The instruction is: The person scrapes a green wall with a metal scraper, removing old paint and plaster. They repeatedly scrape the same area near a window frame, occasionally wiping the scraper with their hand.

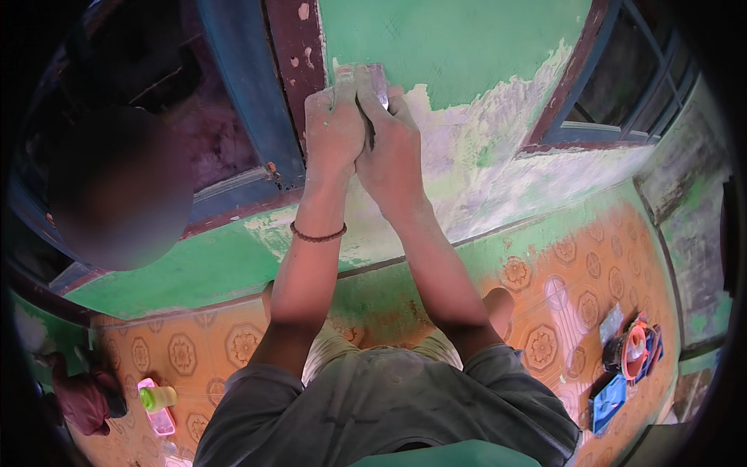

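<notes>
Both hands meet at the wall, pressing a flat metal scraper (379,83) against its green paint (461,44). My left hand (334,125) has its thumb laid along the tool, and a brown bead bracelet (318,238) circles that wrist. Beside it, my right hand (392,137) grips the same scraper, thumb up and fingers curled behind. The handle, if there is one, is hidden by the hands. Pale dust coats the fingers. Right of and below the hands, ragged-edged bare plaster (449,140) shows whitish where paint is off.
A maroon door or window frame (295,52) borders the work at left; a blue-framed window (613,87) stands right. On the tiled floor (224,344) are a pink tray (161,421), a green-lidded container (157,398), a bucket (616,353) and a blue tray (608,403). A person (81,397) is at lower left.
</notes>
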Demonstrator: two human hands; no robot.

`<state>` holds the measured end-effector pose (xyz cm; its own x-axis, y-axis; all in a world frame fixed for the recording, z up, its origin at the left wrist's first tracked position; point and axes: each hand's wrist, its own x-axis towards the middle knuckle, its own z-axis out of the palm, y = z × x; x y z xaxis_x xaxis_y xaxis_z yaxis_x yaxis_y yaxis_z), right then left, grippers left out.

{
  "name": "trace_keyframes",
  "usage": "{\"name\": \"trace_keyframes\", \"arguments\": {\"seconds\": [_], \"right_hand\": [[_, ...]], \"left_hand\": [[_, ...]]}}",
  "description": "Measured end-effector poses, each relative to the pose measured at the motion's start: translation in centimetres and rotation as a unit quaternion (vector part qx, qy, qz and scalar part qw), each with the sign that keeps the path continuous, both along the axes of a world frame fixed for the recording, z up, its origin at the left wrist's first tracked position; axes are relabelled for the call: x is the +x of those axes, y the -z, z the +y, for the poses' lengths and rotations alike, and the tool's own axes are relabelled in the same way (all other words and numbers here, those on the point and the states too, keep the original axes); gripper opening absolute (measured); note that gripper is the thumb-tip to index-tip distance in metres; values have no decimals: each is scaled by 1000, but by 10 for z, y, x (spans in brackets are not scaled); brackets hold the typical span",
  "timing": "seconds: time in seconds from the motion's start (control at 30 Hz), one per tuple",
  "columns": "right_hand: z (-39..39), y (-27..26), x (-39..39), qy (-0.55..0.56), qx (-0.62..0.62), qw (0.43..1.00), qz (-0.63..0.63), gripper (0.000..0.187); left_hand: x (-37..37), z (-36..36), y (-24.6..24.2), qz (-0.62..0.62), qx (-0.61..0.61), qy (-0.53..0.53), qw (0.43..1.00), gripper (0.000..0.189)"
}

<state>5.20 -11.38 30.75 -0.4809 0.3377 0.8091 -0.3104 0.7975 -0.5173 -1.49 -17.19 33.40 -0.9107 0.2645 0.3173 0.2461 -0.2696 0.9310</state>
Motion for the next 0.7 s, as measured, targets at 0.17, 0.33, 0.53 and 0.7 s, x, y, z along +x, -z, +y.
{"name": "trace_keyframes", "arguments": {"seconds": [0.17, 0.33, 0.53, 0.7], "right_hand": [[-4, -18, 0, -15, -5, 998, 62, 64], [6, -34, -8, -5, 42, 996, 78, 68], [1, 7, 4, 8, -26, 1000, 2, 67], [14, -21, -8, -17, 1, 999, 31, 68]], "left_hand": [[15, -3, -12, 26, -43, -52, 997, 45], [3, 4, -39, 48, 54, -3, 997, 46], [21, 2, 2, 17, -30, -46, 998, 41], [-7, 10, -29, 81, 65, 27, 994, 43]]}}
